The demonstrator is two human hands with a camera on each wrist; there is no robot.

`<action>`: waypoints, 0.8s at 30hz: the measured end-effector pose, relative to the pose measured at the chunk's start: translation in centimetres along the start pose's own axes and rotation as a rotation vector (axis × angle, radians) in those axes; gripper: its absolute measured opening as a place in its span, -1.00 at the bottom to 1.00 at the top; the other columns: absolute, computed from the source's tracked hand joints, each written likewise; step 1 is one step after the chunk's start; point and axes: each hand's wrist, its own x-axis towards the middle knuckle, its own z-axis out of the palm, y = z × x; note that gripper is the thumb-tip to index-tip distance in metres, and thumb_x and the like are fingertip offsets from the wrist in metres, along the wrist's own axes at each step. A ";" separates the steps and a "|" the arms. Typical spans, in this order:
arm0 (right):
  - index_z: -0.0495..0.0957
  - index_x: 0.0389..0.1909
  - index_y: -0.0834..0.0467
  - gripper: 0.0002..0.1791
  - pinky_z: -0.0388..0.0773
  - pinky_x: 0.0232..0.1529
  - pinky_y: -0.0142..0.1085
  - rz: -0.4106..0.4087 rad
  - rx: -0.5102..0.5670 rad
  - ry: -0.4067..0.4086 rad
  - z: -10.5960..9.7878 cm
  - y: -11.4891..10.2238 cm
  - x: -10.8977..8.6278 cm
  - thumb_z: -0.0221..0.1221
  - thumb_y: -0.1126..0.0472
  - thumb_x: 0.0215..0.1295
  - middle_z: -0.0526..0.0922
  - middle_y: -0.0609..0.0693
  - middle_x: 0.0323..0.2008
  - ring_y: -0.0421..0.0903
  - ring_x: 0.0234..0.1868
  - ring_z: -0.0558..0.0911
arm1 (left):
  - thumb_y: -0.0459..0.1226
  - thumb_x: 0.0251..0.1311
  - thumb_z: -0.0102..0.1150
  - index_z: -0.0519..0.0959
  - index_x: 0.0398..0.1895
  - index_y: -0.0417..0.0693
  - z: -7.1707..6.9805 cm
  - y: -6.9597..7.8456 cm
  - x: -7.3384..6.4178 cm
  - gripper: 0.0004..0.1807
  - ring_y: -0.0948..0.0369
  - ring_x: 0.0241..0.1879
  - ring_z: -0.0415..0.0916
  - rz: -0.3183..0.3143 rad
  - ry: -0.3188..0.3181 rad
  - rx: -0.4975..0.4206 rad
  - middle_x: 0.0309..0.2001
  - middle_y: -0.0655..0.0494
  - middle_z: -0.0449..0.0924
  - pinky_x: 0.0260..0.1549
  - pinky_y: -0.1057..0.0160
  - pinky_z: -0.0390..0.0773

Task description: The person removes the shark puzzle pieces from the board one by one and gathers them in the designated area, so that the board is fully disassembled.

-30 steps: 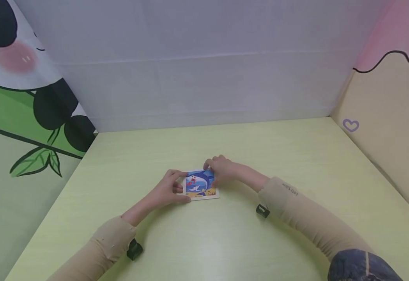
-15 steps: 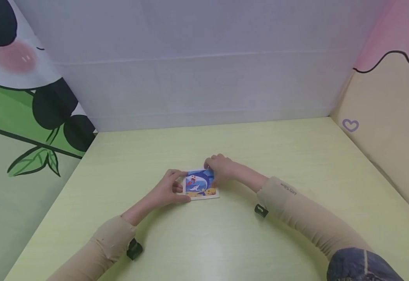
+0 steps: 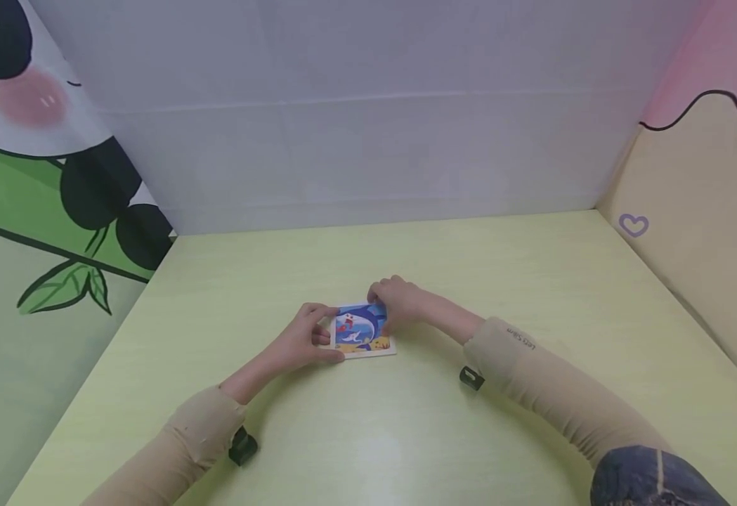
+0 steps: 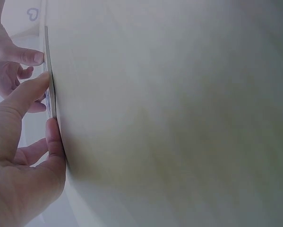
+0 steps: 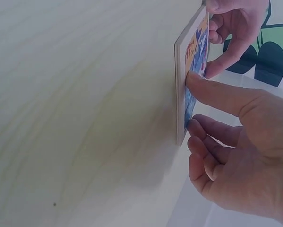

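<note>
A small square picture puzzle [image 3: 358, 329] with a white border and a blue sea-animal scene lies flat on the table [image 3: 368, 429]. From its left side my left hand [image 3: 301, 341] grips it, thumb at the near edge and fingers at the far left corner. My right hand [image 3: 404, 303] holds the opposite side. In the right wrist view, the right thumb [image 5: 226, 96] presses on the picture face while the curled fingers meet the border's edge. The left wrist view shows the puzzle [image 4: 50, 87] edge-on between both hands.
A pale grey wall panel [image 3: 368, 154] stands behind the table. Painted side panels flank it, one with a panda-like cartoon [image 3: 33, 70], the other with a purple heart [image 3: 634, 225]. A dark clip-like device [image 3: 242, 447] sits at the left wrist, another device [image 3: 471, 378] at the right.
My right forearm has edged very slightly to the left. My left hand and the puzzle keep their places, with both hands still at its sides.
</note>
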 end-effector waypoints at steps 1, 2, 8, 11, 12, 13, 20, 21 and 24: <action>0.43 0.26 0.12 -0.28 0.45 0.26 -0.09 -0.005 0.003 -0.004 0.0 0.0 0.1 0.47 0.16 0.04 0.56 0.04 0.09 -0.01 0.16 0.43 | -0.23 -0.02 0.53 0.28 0.43 -0.14 0.0 0.0 0.0 -0.08 0.12 -0.04 0.52 -0.001 0.000 -0.002 0.37 -0.16 0.12 0.02 0.22 0.64; 0.43 0.26 0.11 -0.28 0.45 0.26 -0.09 -0.013 0.005 -0.011 -0.1 0.0 0.1 0.47 0.17 0.04 0.56 0.05 0.10 0.00 0.16 0.43 | -0.23 -0.03 0.53 0.28 0.43 -0.14 0.0 0.0 0.0 -0.08 0.12 -0.04 0.53 -0.003 0.001 -0.003 0.36 -0.16 0.12 0.02 0.22 0.64; 0.43 0.25 0.09 -0.29 0.42 0.28 -0.07 -0.054 0.000 -0.050 -0.3 0.1 0.5 0.46 0.17 0.03 0.54 0.09 0.13 0.05 0.19 0.41 | -0.25 -0.03 0.53 0.29 0.43 -0.14 0.0 0.0 -0.2 -0.09 0.12 -0.04 0.53 -0.009 0.000 -0.006 0.36 -0.16 0.13 0.02 0.22 0.65; 0.43 0.24 0.08 -0.30 0.42 0.27 -0.06 -0.064 -0.003 -0.057 -0.4 0.1 0.5 0.46 0.17 0.03 0.53 0.10 0.12 0.06 0.19 0.41 | -0.24 -0.02 0.53 0.29 0.43 -0.15 0.0 0.1 -0.3 -0.09 0.13 -0.05 0.53 -0.006 -0.002 -0.009 0.36 -0.17 0.13 0.03 0.21 0.65; 0.43 0.24 0.08 -0.30 0.41 0.27 -0.06 -0.067 -0.004 -0.061 -0.4 0.1 0.5 0.46 0.17 0.03 0.53 0.10 0.12 0.06 0.19 0.40 | -0.24 -0.02 0.53 0.29 0.43 -0.15 0.0 0.1 -0.3 -0.09 0.13 -0.05 0.53 -0.006 -0.002 -0.011 0.36 -0.17 0.13 0.03 0.21 0.64; 0.43 0.24 0.08 -0.30 0.41 0.27 -0.05 -0.069 -0.003 -0.063 -0.4 0.0 0.5 0.46 0.17 0.03 0.52 0.10 0.12 0.06 0.19 0.40 | -0.24 -0.02 0.53 0.29 0.42 -0.15 -0.1 0.1 -0.4 -0.09 0.13 -0.05 0.53 -0.006 -0.002 -0.013 0.36 -0.17 0.13 0.03 0.21 0.64; 0.44 0.23 0.09 -0.31 0.40 0.28 -0.05 -0.068 0.025 -0.063 -0.5 0.0 0.5 0.45 0.19 0.04 0.49 0.10 0.14 0.05 0.21 0.38 | -0.24 -0.02 0.53 0.29 0.42 -0.15 -0.3 0.2 -0.5 -0.09 0.14 -0.06 0.53 -0.002 0.002 -0.009 0.36 -0.16 0.14 0.02 0.23 0.65; 0.44 0.23 0.09 -0.31 0.40 0.28 -0.06 -0.066 0.032 -0.061 -0.5 0.0 0.6 0.45 0.20 0.03 0.48 0.10 0.13 0.04 0.20 0.37 | -0.24 -0.03 0.53 0.29 0.42 -0.15 -0.3 0.3 -0.4 -0.09 0.14 -0.06 0.53 -0.002 0.003 -0.008 0.36 -0.16 0.14 0.02 0.23 0.65; 0.46 0.20 0.10 -0.33 0.41 0.28 -0.06 -0.063 0.046 -0.056 -0.4 0.0 0.7 0.46 0.21 0.01 0.47 0.08 0.10 0.03 0.19 0.38 | -0.24 -0.03 0.53 0.29 0.42 -0.15 -0.4 0.3 -0.4 -0.09 0.14 -0.05 0.53 -0.007 0.001 -0.009 0.36 -0.16 0.14 0.02 0.23 0.65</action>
